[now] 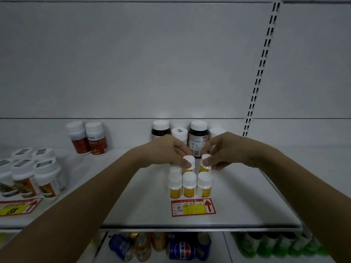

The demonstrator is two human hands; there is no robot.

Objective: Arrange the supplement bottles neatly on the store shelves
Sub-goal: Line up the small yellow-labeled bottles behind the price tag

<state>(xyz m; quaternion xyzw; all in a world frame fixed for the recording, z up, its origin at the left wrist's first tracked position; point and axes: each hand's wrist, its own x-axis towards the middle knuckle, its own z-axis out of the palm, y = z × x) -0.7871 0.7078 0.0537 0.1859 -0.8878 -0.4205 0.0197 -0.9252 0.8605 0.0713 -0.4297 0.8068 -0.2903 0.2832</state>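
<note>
Left hand [167, 150]: fingers pinch the cap of the left yellow bottle [189, 165].
Right hand [226, 149]: fingers pinch the right yellow bottle [205, 164].
Position: both upright, side by side, directly behind the front row [189, 185] on the shelf [247, 196].

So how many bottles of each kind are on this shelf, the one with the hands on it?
Yellow-label bottles: 6
Red-label bottles: 2
Dark brown bottles: 2
White bottles at the back: 2, one partly hidden
Orange-label bottles with window lids: 5
Total: 17 that show
</note>
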